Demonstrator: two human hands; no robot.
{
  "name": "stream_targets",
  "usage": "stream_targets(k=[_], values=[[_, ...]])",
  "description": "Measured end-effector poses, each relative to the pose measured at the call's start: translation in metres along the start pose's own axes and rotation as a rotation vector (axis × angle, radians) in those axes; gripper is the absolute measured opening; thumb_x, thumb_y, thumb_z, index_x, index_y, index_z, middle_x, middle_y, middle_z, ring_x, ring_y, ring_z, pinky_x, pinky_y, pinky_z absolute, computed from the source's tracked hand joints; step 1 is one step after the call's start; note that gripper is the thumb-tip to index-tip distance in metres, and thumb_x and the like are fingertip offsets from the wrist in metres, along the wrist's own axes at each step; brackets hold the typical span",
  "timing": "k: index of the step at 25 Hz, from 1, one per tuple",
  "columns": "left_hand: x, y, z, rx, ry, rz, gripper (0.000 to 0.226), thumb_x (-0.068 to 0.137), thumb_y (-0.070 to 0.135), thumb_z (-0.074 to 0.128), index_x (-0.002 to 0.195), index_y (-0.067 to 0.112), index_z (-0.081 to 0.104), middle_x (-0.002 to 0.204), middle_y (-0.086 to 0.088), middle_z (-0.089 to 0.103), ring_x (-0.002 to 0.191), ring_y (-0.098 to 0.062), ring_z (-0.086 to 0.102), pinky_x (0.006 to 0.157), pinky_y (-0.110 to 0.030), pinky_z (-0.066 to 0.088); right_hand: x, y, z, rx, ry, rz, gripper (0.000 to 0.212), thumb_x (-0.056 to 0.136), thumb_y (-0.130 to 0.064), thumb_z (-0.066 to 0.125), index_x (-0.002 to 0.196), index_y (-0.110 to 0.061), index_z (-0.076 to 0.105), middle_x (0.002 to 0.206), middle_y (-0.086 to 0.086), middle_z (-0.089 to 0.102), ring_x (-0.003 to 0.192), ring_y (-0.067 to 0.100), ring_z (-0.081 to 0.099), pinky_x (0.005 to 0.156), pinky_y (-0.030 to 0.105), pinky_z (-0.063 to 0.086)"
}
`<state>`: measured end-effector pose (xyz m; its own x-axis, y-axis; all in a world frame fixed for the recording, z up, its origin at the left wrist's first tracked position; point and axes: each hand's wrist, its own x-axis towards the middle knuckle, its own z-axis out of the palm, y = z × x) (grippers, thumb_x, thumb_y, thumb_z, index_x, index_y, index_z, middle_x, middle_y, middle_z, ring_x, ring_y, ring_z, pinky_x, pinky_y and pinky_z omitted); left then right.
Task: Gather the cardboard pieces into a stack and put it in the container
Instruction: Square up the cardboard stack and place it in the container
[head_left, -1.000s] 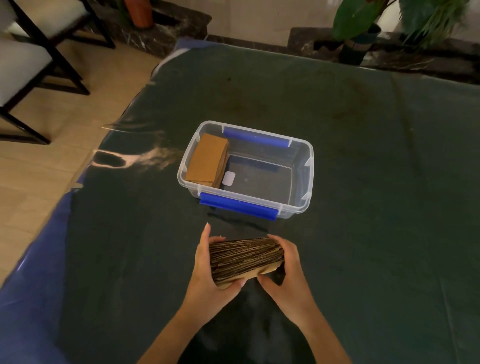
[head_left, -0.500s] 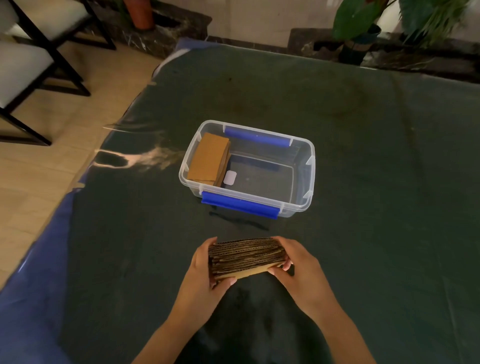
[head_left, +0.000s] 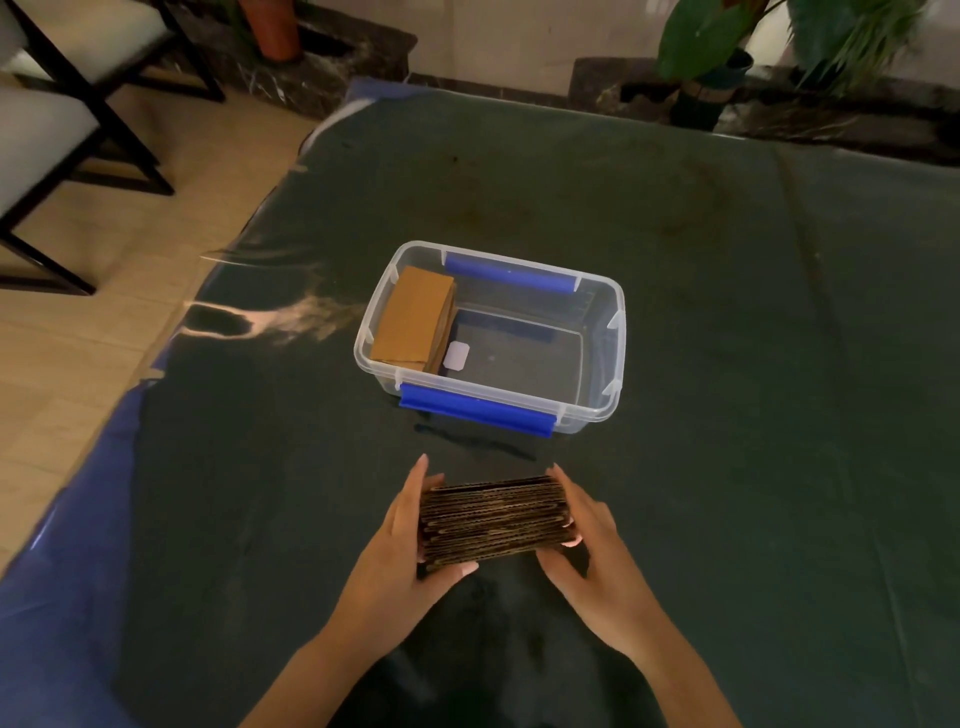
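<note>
So we press the cardboard stack (head_left: 493, 519) between left hand (head_left: 410, 561) and right hand (head_left: 592, 551), fingers clamped on its ends to square the edges, just near of the container (head_left: 615, 332) holding another stack (head_left: 413, 317) at its left.

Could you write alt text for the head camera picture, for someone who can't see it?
Two bare hands, left hand and right hand, press a stack of cardboard pieces between them above a dark table cover. Just beyond sits an open clear plastic container with blue latches, another cardboard stack inside at its left end.
</note>
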<state>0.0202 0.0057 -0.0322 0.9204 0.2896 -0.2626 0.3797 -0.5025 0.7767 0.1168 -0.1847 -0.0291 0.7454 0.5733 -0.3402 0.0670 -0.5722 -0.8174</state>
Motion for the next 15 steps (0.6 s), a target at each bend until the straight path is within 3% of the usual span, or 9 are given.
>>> stream_targets(k=[2, 4, 6, 8, 10, 13, 15], values=[[0.001, -0.002, 0.0, -0.015, 0.012, -0.01, 0.102, 0.073, 0.031, 0.072, 0.121, 0.064, -0.011, 0.135, 0.025, 0.028, 0.111, 0.021, 0.032, 0.08, 0.012, 0.025, 0.002, -0.002, 0.0, 0.125, -0.003, 0.011, 0.058, 0.087, -0.04, 0.05, 0.136, -0.049, 0.02, 0.126, -0.016, 0.042, 0.113, -0.019, 0.034, 0.081, 0.002, 0.033], [0.002, -0.001, 0.001, -0.017, 0.032, -0.011, 0.097, 0.075, 0.03, 0.071, 0.122, 0.062, -0.007, 0.135, 0.022, 0.029, 0.114, 0.013, 0.033, 0.079, 0.013, 0.024, 0.008, -0.004, 0.006, 0.18, 0.113, -0.001, 0.047, 0.09, -0.053, 0.033, 0.135, -0.04, 0.033, 0.128, -0.017, 0.044, 0.118, -0.01, 0.034, 0.086, 0.003, 0.029], [0.003, 0.0, 0.002, -0.003, 0.05, -0.003, 0.094, 0.075, 0.029, 0.071, 0.122, 0.061, -0.004, 0.134, 0.021, 0.029, 0.117, 0.009, 0.033, 0.079, 0.013, 0.023, 0.013, -0.008, 0.013, 0.204, 0.254, -0.002, 0.036, 0.092, -0.046, 0.033, 0.123, -0.036, 0.047, 0.118, -0.018, 0.05, 0.118, 0.0, 0.04, 0.082, -0.002, 0.031], [0.003, 0.0, 0.001, 0.003, 0.043, 0.008, 0.094, 0.075, 0.029, 0.071, 0.122, 0.06, -0.003, 0.133, 0.022, 0.028, 0.114, 0.014, 0.034, 0.079, 0.013, 0.023, 0.016, -0.011, 0.019, 0.258, 0.316, -0.005, 0.023, 0.095, -0.028, 0.041, 0.113, -0.036, 0.053, 0.109, -0.021, 0.051, 0.113, 0.004, 0.044, 0.08, -0.007, 0.032], [0.001, 0.0, -0.001, -0.001, 0.017, 0.017, 0.093, 0.074, 0.028, 0.072, 0.123, 0.058, -0.001, 0.131, 0.023, 0.028, 0.11, 0.022, 0.032, 0.079, 0.013, 0.024, 0.016, -0.01, 0.021, 0.284, 0.327, -0.021, 0.024, 0.095, -0.021, 0.044, 0.11, -0.035, 0.055, 0.108, -0.02, 0.051, 0.112, 0.004, 0.045, 0.08, -0.008, 0.031], [0.0, 0.0, -0.005, -0.012, 0.013, 0.023, 0.082, 0.076, 0.026, 0.071, 0.129, 0.047, 0.012, 0.131, 0.019, 0.033, 0.106, 0.024, 0.033, 0.078, 0.013, 0.024, 0.014, -0.008, 0.012, 0.263, 0.222, -0.041, 0.024, 0.091, -0.039, 0.043, 0.114, -0.044, 0.049, 0.115, -0.023, 0.049, 0.115, 0.003, 0.044, 0.082, -0.005, 0.033], [0.001, 0.001, -0.006, -0.024, 0.025, 0.005, 0.075, 0.077, 0.025, 0.07, 0.134, 0.038, 0.023, 0.129, 0.017, 0.038, 0.104, 0.019, 0.04, 0.078, 0.012, 0.026, 0.011, 0.0, -0.005, 0.238, -0.017, -0.047, 0.041, 0.086, -0.046, 0.052, 0.124, -0.052, 0.038, 0.124, -0.02, 0.045, 0.115, 0.003, 0.045, 0.09, 0.007, 0.038]])
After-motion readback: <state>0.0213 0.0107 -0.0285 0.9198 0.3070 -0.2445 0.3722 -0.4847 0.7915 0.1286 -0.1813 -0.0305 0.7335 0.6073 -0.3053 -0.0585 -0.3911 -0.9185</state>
